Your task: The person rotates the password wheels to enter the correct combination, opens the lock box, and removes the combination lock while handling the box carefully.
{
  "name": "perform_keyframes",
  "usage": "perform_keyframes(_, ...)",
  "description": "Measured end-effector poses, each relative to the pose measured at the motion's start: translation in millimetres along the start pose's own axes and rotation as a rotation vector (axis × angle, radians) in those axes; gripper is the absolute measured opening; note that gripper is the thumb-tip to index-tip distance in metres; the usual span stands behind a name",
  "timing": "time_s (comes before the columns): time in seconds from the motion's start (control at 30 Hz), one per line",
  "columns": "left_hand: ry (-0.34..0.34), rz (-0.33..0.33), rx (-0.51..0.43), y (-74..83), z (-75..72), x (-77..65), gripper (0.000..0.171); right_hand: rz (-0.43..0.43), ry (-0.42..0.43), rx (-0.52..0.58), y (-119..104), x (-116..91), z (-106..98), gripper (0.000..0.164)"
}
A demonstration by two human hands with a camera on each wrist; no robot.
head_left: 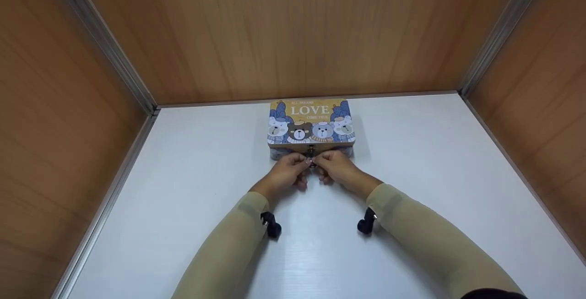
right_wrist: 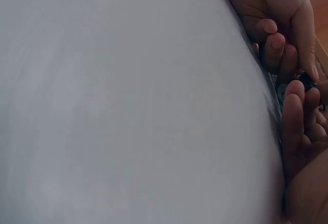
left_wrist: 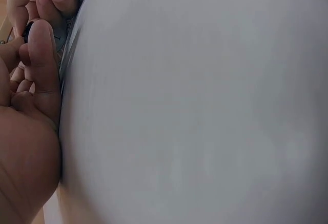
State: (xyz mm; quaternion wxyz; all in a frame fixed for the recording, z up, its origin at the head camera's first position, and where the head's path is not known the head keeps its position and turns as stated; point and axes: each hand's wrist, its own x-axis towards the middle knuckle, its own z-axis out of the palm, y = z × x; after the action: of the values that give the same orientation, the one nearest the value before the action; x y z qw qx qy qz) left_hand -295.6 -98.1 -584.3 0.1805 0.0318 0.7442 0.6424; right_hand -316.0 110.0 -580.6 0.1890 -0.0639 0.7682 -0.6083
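A lidded box (head_left: 311, 122) printed with bears, blue cacti and the word LOVE sits with its lid down at the back of the table. At the middle of its front is a metal clasp (head_left: 311, 148). Just below, a small dark lock-like piece (right_wrist: 306, 80) is mostly covered by fingers. My left hand (head_left: 288, 171) pinches this piece from the left between thumb and forefinger. From the other side my right hand (head_left: 336, 167) pinches it too, the fingertips of both hands nearly meeting. The lower fingers of each hand curl loosely near the tabletop.
The white tabletop (head_left: 316, 253) extends around the box and beneath both forearms. A wooden panel (head_left: 293, 33) rises close behind the box, with more panels left and right. Metal rails (head_left: 114, 56) run along the corners. Small black devices (head_left: 274, 228) hang at both wrists.
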Motion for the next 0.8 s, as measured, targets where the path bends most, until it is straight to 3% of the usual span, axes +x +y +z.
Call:
perform_keyframes(0.53,0.013,0.013,-0.018,0.2,1.1,-0.2,0.018,0.064,0.013,0.126,-1.8,0.2,-3.0,0.025)
perform_keyframes(0.8,0.012,0.008,-0.040,1.1,1.0,-1.7,0.018,0.058,0.011,0.101,-3.5,-1.1,-3.4,0.017)
